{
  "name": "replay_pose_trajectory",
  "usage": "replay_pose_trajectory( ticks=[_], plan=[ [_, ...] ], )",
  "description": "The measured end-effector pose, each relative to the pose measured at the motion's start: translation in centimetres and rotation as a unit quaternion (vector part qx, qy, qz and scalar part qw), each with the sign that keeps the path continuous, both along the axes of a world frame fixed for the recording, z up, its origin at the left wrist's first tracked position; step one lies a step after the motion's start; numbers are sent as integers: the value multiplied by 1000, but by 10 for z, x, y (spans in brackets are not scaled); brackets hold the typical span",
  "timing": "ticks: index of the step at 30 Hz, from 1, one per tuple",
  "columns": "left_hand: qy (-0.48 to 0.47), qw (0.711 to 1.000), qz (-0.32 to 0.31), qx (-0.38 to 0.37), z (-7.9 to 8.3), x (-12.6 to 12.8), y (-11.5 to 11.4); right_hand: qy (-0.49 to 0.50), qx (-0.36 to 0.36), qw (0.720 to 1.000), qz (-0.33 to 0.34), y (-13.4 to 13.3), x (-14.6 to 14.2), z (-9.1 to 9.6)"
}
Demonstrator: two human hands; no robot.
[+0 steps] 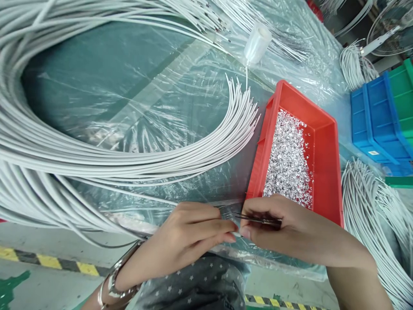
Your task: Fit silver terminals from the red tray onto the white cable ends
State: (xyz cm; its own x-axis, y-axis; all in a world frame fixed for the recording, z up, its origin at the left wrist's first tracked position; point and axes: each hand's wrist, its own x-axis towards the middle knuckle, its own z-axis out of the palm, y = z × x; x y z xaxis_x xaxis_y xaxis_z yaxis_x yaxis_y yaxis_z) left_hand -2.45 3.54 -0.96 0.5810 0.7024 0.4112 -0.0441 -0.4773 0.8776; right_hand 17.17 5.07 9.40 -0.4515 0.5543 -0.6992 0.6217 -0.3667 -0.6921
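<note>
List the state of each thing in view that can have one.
Left grip: closed, seemingly on a white cable end
Right grip: closed around a dark tool
Red bin: open, partly filled with shiny pieces
Large cable bundle: curved, ends fanned
Plastic sheet: wrinkled, spread out

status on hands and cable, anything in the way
Left hand pinching white cable end. Right hand gripping dark tweezers beside it. Red bin beyond right hand, nothing visibly blocking.

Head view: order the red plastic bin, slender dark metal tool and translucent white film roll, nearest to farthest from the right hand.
1. Slender dark metal tool: in the right hand.
2. Red plastic bin: just beyond the hand.
3. Translucent white film roll: near the view's top.
</note>
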Motion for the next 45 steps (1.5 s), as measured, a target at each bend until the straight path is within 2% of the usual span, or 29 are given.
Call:
replay_pose_trajectory(
  ticks=[13, 27, 45],
  plan=[
    [-13, 999, 16, 30, 1, 2, 1, -1, -33, 999, -31, -7, 2, -6],
    [-24, 998, 10, 51, -3, -1, 0, 49, -8, 993, -110, -17, -4, -9],
    [-49, 996, 28, 74, 2, -1, 3, 45, -72, 986, -141, -23, -8, -2]
  ],
)
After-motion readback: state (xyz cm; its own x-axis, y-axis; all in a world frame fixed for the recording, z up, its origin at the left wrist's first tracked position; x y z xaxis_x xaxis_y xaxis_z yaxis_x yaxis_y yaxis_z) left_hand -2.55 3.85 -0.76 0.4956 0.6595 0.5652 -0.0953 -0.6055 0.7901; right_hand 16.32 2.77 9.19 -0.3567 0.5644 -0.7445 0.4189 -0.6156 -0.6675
